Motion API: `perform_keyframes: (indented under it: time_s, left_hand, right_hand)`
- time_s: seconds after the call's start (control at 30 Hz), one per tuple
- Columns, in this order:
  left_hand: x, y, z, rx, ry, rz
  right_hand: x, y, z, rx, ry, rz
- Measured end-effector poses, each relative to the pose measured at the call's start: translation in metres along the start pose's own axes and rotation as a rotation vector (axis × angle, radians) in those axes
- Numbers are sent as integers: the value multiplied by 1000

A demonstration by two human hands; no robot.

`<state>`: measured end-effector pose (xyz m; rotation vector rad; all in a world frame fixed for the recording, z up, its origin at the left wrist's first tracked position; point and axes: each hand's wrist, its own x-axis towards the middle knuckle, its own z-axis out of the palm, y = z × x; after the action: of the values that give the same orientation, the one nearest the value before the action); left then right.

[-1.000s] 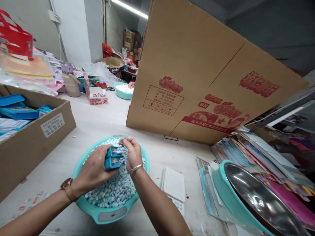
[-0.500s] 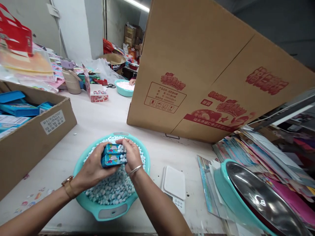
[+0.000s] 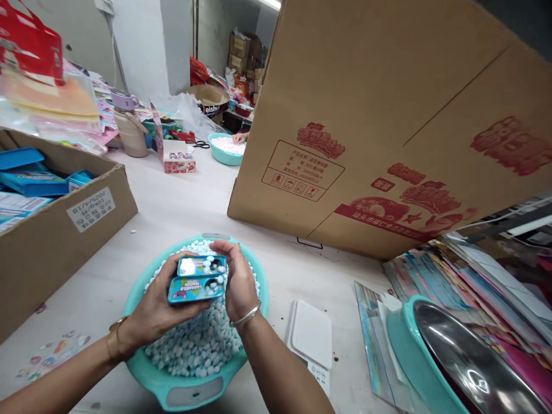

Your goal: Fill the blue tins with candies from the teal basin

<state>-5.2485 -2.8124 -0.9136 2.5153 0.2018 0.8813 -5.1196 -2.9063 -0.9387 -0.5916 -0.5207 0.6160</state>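
Observation:
My left hand [image 3: 152, 303] grips two small blue candy tins [image 3: 188, 289], one behind the other, with its fingers partly hidden beneath them. White candies lie about the dark openings at the right ends of their lids. Beside those ends is my right hand [image 3: 241, 287], cupped with its fingers extended; whether it touches the tins I cannot tell. Both hands are over a turquoise basin [image 3: 137, 299] filled with small pale candies [image 3: 196, 353].
On the left stands a cardboard box [image 3: 64, 236] holding blue tins. A large carton [image 3: 366, 115] blocks the back right. Right of the basin are a white scale [image 3: 311, 333] and a steel bowl [image 3: 478, 356]. Farther back, another person's hand [image 3: 240, 138] is at a second basin [image 3: 225, 156].
My right hand has drawn back from the tins' lids, and its fingers have straightened. The tins are tilted differently, and fewer candies lie on them. The view has shifted slightly.

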Motion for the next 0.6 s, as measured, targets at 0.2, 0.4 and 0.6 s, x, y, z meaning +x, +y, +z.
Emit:
perform_keyframes:
  time_s: [0.2,0.4,0.6]
  left_hand:
    - [1,1,-3,60,-33,62]
    - [-7,21,-7,-37,69,-195]
    - [-12,14,-16,-80,26,-122]
  right_hand:
    - [-4,-5,0,-90,-23,-38]
    - [-3,-6,-20,-52,-182,-51]
    - [-23,-1,-34,-12,-181,-97]
